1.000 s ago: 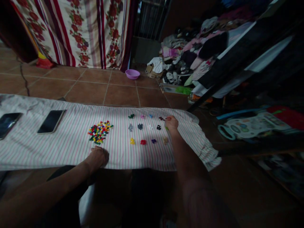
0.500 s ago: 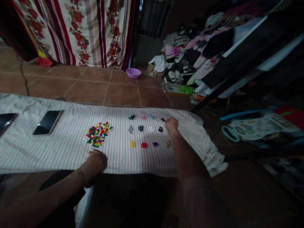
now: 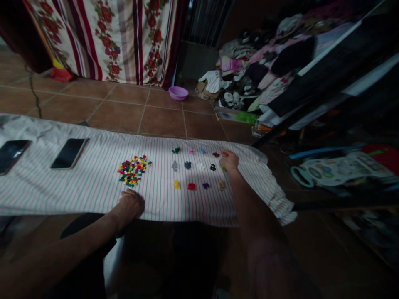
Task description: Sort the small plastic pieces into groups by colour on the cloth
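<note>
A mixed pile of small coloured plastic pieces (image 3: pixel 134 169) lies on the striped cloth (image 3: pixel 102 178). Just below the pile my left hand (image 3: pixel 132 203) rests near the cloth's front edge, fingers curled in and their inner side hidden. To the right, small same-colour groups stand in rows, among them dark green (image 3: pixel 176 150), yellow (image 3: pixel 177 184), red (image 3: pixel 191 186) and black pieces (image 3: pixel 213 167). My right hand (image 3: pixel 230 160) is closed in a pinch beside the dark brown pieces (image 3: pixel 215 155); anything between its fingertips is too small to see. Light green pieces (image 3: pixel 223 168) show partly beneath it.
Two phones lie on the cloth at left, one dark (image 3: pixel 14 154) and one pale-edged (image 3: pixel 70 153). Beyond are a tiled floor, a purple basin (image 3: pixel 178 93), a floral curtain (image 3: pixel 106 41) and heaped clothes (image 3: pixel 249 66). A toy panel (image 3: pixel 336 168) stands at right.
The whole view has shifted slightly. My right hand has drawn a little away from the brown pieces, showing more of the light green ones. My left hand stays below the pile.
</note>
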Motion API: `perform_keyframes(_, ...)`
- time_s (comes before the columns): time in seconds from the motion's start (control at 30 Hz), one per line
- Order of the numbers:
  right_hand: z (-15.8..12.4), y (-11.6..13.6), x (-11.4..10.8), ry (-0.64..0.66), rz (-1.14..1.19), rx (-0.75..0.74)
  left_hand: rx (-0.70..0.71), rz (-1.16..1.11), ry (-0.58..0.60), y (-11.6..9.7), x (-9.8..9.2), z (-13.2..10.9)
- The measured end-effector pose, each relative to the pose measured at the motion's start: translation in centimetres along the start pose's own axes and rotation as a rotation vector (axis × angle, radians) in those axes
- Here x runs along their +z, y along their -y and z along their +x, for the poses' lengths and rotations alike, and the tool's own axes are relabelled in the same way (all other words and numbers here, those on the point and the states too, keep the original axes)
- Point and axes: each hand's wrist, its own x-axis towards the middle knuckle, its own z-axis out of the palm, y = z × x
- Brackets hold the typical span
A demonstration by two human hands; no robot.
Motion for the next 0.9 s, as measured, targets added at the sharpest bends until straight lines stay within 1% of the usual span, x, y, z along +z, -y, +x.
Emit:
perform_keyframes(0.07, -0.6, 1.1, -0.7, -0.006, -0.013, -0.009, -0.034, -0.053, 0.021, 0.1, -0.5, 0.0)
perform_keyframes(0.13, -1.6, 2.6, -1.1, -0.012, 0.015, -0.06, -0.074, -0.114, 0.054, 0.2, -1.0, 0.1)
perform_keyframes(0.2, -3.3, 4.5, -1.1, 0.005, 0.079, -0.148, -0.07, -0.146, 0.093, 0.3, -1.4, 0.2)
perform_keyframes(0.27, -5.9, 6.8, -0.7, 0.066, 0.159, -0.247, -0.08, -0.169, 0.112, 0.4, -1.7, 0.2)
perform_keyframes(0.37, -10.9, 10.2, 0.8, 0.184, 0.319, -0.387, -0.115, -0.239, 0.121, 0.5, -2.0, 0.1)
perform_keyframes(0.47, -16.0, 13.3, 3.3, 0.33, 0.481, -0.467, -0.13, -0.257, 0.104, 0.4, -2.2, -0.1)
perform_keyframes(0.53, -18.8, 15.0, 4.9, 0.41, 0.492, -0.507, -0.14, -0.263, 0.088, 0.3, -2.1, -0.3)
perform_keyframes(0.6, -21.0, 16.4, 6.3, 0.464, 0.47, -0.531, -0.154, -0.264, 0.077, 0.2, -2.1, -0.5)
perform_keyframes(0.73, -23.4, 18.5, 8.4, 0.512, 0.414, -0.54, -0.162, -0.272, 0.057, 0.1, -2.0, -0.8)
perform_keyframes(0.9, -24.2, 19.8, 10.1, 0.485, 0.312, -0.47, -0.135, -0.291, 0.064, 0.4, -1.8, -0.5)
